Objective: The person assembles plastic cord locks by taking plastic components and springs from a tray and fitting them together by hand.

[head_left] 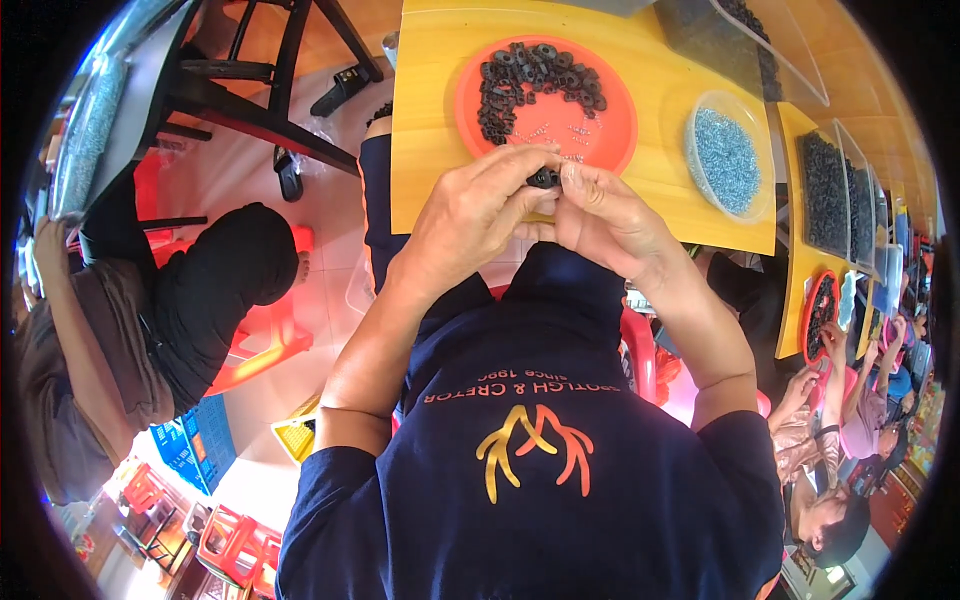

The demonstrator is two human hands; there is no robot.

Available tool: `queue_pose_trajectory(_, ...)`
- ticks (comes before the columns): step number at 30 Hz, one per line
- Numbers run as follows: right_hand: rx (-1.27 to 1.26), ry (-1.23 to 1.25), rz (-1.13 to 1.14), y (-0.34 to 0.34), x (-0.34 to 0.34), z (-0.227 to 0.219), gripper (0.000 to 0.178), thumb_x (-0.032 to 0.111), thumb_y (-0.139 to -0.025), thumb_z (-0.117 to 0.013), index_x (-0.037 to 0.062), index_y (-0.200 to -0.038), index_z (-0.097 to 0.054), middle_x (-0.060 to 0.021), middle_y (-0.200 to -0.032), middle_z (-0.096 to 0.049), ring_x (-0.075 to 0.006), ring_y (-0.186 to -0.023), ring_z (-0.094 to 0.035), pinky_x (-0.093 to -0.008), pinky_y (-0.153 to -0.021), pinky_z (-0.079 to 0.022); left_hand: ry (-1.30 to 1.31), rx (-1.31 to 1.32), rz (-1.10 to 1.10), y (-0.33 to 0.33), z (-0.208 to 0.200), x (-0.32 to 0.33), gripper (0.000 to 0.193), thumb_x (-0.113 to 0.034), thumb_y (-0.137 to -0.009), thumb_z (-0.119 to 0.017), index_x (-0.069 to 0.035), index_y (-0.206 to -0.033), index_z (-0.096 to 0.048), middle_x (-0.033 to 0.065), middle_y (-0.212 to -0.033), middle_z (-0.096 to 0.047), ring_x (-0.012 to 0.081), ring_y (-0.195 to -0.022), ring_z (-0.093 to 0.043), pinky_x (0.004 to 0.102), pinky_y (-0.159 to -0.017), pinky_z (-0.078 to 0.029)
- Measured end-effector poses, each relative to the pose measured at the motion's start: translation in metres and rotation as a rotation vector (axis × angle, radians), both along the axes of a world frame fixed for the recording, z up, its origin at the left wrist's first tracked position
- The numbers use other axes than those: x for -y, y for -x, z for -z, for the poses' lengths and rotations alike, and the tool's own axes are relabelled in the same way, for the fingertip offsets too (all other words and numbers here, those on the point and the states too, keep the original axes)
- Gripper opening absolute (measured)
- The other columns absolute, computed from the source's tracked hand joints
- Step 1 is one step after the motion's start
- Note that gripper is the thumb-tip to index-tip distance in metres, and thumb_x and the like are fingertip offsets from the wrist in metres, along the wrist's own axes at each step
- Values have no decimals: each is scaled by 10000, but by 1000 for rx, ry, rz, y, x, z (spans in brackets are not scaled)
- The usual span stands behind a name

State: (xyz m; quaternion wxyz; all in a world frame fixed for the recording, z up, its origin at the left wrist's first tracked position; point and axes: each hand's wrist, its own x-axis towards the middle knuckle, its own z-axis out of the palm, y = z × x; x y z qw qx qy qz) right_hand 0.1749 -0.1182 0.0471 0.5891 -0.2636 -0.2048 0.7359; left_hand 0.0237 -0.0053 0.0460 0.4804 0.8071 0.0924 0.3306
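In front of my chest, my left hand (485,210) pinches a small black plastic part (543,178) between thumb and fingers. My right hand (608,215) is closed at the part's right side, its thumb and fingertips pressed together; whatever sits between them is too small to make out. Just beyond both hands lies a round orange-red plate (620,110) on the table. Many similar black parts (545,68) form an arc along its far and left side. Several tiny metal pieces (578,130) are spread over its near half.
On the yellow table (650,200), a clear round tub (722,155) of small silvery-blue pieces stands right of the plate. A clear bin (735,45) with black parts is at the far right. Co-workers sit on both sides. A dark stool frame (270,95) stands at left.
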Motion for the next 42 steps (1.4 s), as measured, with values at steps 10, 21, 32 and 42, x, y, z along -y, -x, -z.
queue_pose_trajectory(10, 273, 184, 145, -10, -19, -23, 355, 360, -994, -576, 74, -1203, -598, -27, -1092, -644, -137, -993, -624, -360, -918, -515, -36, -69, -169, -3, -2, -4, 467, -26, -829, -711, 36, -1266, -558, 220, -1198, -622, 349, -1038, -654, 390, -873, -534)
queue_pose_trajectory(21, 716, 2, 408, -137, -155, -124, 326, 207, -953, -646, -16, -1182, -582, -50, -954, -635, -142, -828, -608, -310, -772, -544, 106, -20, -369, 22, 21, -14, 434, 14, -872, -652, -9, -1296, -562, 155, -1129, -643, 244, -1009, -642, 317, -807, -508)
queue_pose_trajectory(32, 1621, -35, 18, -88, -82, -23, 189, 178, -879, -652, 26, -979, -704, -76, -863, -713, -192, -792, -660, -338, -751, -524, 291, -95, -366, 28, 48, -16, 286, -10, -890, -661, -18, -1176, -655, 52, -878, -624, 105, -745, -593, 241, -664, -485)
queue_pose_trajectory(42, 2040, -262, 208, -53, -79, 7, 261, 140, -877, -655, 72, -1129, -668, -119, -998, -645, -304, -884, -657, -403, -769, -524, 319, -108, -363, 26, 49, -12, 278, -21, -901, -653, -11, -1180, -652, 61, -889, -634, 111, -762, -601, 241, -679, -488)
